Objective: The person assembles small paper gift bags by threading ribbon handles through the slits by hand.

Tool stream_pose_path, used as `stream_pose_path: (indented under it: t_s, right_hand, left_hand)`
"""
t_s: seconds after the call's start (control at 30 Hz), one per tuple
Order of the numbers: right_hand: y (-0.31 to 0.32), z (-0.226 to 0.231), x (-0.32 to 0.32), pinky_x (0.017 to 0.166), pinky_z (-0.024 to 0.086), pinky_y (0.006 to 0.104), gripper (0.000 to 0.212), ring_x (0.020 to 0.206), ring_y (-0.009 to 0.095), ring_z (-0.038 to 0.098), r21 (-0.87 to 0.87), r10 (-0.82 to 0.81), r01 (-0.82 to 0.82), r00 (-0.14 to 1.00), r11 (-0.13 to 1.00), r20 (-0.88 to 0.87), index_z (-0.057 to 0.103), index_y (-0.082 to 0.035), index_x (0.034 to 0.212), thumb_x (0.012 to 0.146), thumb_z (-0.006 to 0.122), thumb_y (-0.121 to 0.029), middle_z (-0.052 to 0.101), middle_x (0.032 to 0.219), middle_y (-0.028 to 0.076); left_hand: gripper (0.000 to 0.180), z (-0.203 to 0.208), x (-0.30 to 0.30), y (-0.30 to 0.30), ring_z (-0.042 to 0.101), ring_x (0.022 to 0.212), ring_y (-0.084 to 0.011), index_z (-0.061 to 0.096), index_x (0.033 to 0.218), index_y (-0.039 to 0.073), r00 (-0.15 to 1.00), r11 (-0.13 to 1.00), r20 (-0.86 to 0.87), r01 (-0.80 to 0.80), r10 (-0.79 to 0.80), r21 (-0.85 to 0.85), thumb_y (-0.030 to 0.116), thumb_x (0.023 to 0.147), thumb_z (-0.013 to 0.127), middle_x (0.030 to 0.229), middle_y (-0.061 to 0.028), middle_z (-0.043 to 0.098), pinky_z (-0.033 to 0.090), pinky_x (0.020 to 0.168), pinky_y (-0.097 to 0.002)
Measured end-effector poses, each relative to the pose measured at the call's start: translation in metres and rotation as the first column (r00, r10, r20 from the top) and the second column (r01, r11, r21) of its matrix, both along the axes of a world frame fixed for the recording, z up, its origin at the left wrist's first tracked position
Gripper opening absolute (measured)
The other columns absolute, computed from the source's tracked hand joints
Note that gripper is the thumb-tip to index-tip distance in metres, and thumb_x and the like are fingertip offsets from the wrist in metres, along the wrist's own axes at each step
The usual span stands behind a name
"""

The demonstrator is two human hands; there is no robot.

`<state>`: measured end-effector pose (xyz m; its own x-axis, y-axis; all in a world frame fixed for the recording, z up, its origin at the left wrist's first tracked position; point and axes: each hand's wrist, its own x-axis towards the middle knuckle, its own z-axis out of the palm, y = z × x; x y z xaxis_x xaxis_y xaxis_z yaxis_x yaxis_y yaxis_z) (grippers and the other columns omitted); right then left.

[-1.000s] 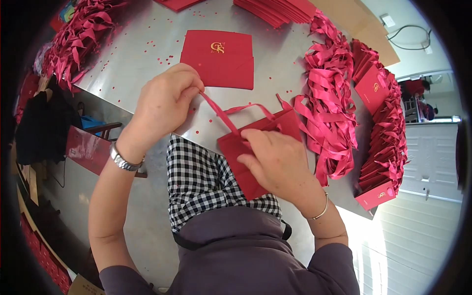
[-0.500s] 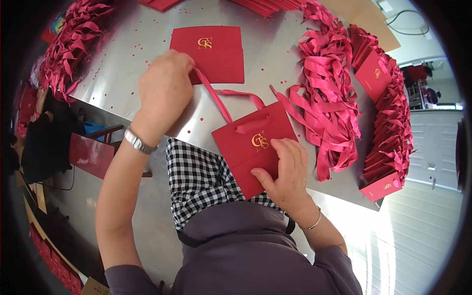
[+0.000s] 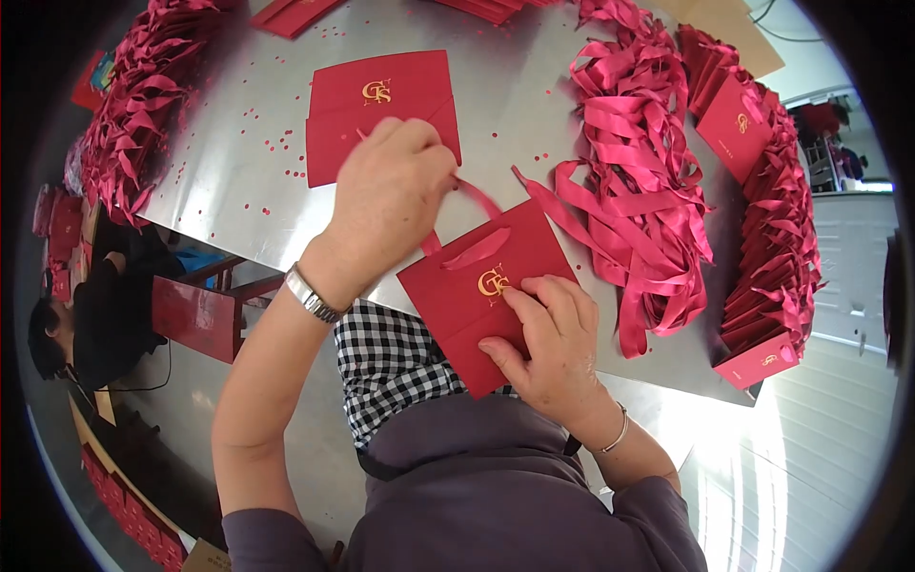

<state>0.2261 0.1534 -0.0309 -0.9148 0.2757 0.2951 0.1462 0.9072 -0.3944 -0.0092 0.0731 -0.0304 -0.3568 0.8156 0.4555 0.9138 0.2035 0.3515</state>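
A small red paper gift bag [image 3: 457, 310] with a gold emblem lies tilted at the table's near edge. My right hand [image 3: 548, 348] rests on its front, thumb at the lower left and fingers over the right side, pressing it down. Pink-red ribbon [image 3: 483, 197] runs through holes near the bag's top, with a short loop lying across its front. Above the bag my left hand [image 3: 396, 195] is closed in a pinch on the ribbon; its fingertips are partly hidden. Just beyond, a second flat red bag [image 3: 410, 91] lies on the table, partly covered by that hand.
Loose ribbons [image 3: 639, 172] are heaped on the right of the metal table [image 3: 243, 191]. Rows of finished-looking red bags [image 3: 772, 248] line the right edge, with another ribbon-tufted pile [image 3: 143, 114] at the far left. A person in dark clothes [image 3: 114, 315] is at the left.
My left hand has moved right and closer to the bag's top, drawing the ribbon across. The bag and my right hand stay almost in place.
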Motion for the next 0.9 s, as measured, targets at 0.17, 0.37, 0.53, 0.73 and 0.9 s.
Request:
stream_pose_path:
  t_s: [0.17,0.37,0.53,0.73,0.9]
  right_hand:
    - [-0.001,0.002,-0.003,0.093,0.037,0.0411,0.053,0.112,0.029,0.05,-0.003,-0.005,0.005,1.0,1.0,0.023,0.063,-0.005,0.115,0.073,0.078,-0.032,0.055,0.118,0.01]
    - [0.0,0.003,-0.002,0.091,0.037,0.0407,0.052,0.111,0.029,0.05,0.004,0.0,0.0,1.0,1.0,0.03,0.063,-0.005,0.115,0.073,0.078,-0.033,0.056,0.118,0.01]
    - [0.001,0.014,-0.006,0.088,0.04,0.0412,0.048,0.106,0.029,0.054,-0.001,0.017,-0.017,0.998,1.0,0.055,0.063,-0.004,0.113,0.075,0.077,-0.031,0.058,0.113,0.011]
    - [0.057,0.03,-0.05,0.066,0.053,0.0405,0.023,0.081,0.031,0.065,0.016,-0.063,0.067,0.983,0.998,-0.174,0.065,-0.005,0.101,0.084,0.069,-0.02,0.066,0.095,0.013]
    - [0.086,0.029,-0.095,0.069,0.053,0.0444,0.019,0.081,0.035,0.066,0.118,-0.116,0.092,0.969,0.989,0.216,0.065,-0.004,0.093,0.086,0.065,-0.021,0.067,0.092,0.014]
  left_hand:
    - [0.004,-0.012,-0.001,0.017,0.056,0.078,-0.0228,0.065,0.075,0.01,0.965,0.986,-0.208,-0.144,0.159,0.088,0.009,0.072,0.067,0.081,-0.0026,0.057,0.049,0.062,-0.0348]
    - [0.004,-0.009,-0.003,0.024,0.057,0.08,-0.0219,0.067,0.077,0.013,0.962,0.971,-0.134,-0.233,0.238,0.056,0.01,0.076,0.066,0.081,0.0,0.059,0.05,0.063,-0.0335]
    - [0.015,0.01,0.002,0.013,0.059,0.086,-0.0267,0.069,0.092,0.008,0.98,0.976,-0.084,-0.168,0.181,0.141,0.005,0.077,0.065,0.091,-0.0052,0.063,0.051,0.071,-0.0387]
    - [0.019,0.028,0.057,-0.018,0.061,0.086,-0.0345,0.066,0.098,0.003,0.938,0.999,0.347,-0.005,0.018,-0.039,0.011,0.081,0.068,0.09,-0.0144,0.065,0.05,0.074,-0.0434]
    - [0.019,0.025,0.055,-0.006,0.065,0.079,-0.0329,0.068,0.093,0.003,0.933,0.953,0.322,-0.061,0.161,-0.298,0.016,0.08,0.071,0.084,-0.0135,0.068,0.051,0.07,-0.0412]
